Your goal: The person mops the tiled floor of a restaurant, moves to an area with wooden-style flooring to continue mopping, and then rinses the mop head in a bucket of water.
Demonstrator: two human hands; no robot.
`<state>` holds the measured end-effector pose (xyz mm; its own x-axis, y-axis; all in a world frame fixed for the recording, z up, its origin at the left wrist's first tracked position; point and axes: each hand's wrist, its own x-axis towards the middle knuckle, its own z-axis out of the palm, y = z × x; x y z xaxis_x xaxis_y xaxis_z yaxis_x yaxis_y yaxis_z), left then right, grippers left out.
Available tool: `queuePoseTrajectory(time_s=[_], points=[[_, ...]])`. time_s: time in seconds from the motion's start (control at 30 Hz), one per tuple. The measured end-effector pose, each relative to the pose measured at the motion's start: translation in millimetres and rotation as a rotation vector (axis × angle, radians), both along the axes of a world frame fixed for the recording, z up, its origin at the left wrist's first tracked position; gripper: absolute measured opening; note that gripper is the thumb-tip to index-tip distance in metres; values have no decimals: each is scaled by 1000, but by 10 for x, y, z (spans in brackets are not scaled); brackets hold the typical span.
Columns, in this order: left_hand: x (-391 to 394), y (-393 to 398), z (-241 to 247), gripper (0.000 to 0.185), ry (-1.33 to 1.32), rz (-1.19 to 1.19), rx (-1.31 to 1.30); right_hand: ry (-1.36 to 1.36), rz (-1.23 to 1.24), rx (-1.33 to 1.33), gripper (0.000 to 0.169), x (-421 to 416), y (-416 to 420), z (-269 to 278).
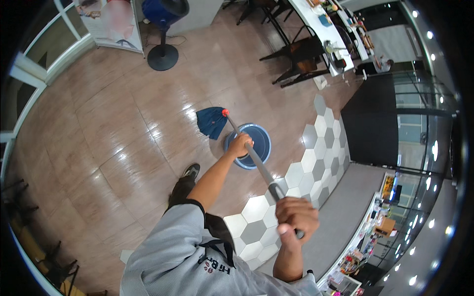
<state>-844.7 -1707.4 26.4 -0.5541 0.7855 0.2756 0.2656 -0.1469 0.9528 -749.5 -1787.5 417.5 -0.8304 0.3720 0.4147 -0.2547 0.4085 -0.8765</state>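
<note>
A mop slants across the middle of the view, and I hold its grey metal handle [262, 168] with both hands. My left hand [240, 145] is wrapped around the middle of the handle, above the near side of a blue plastic bucket [263, 141]. Closer to me, my right hand [297, 218] grips the dark end of the handle. The mop's dark blue cloth head [211, 122] is spread on the brown tiled floor, just beyond the bucket to the left. A red joint [225, 112] links it to the handle. My left forearm hides part of the bucket's rim.
A blue pedestal fan [163, 55] stands beside a banner stand [114, 24]. Dark chairs [301, 55] adjoin a white table [326, 31], upper right. Hexagonal tiles [296, 174] border a grey counter [342, 207] with assorted items on top. Another person [383, 64] is far off, right.
</note>
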Motion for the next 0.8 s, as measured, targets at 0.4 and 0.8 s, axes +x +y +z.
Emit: queuePoseTrajectory(time_s=[0.4,0.8], points=[[213,-2131,292,20,20,34,-629,214,135,-632,26,-2,576,14],[791,-4030,-711,25,107,199,-1277,-243,-109,-749,35,688,-383,-1388]])
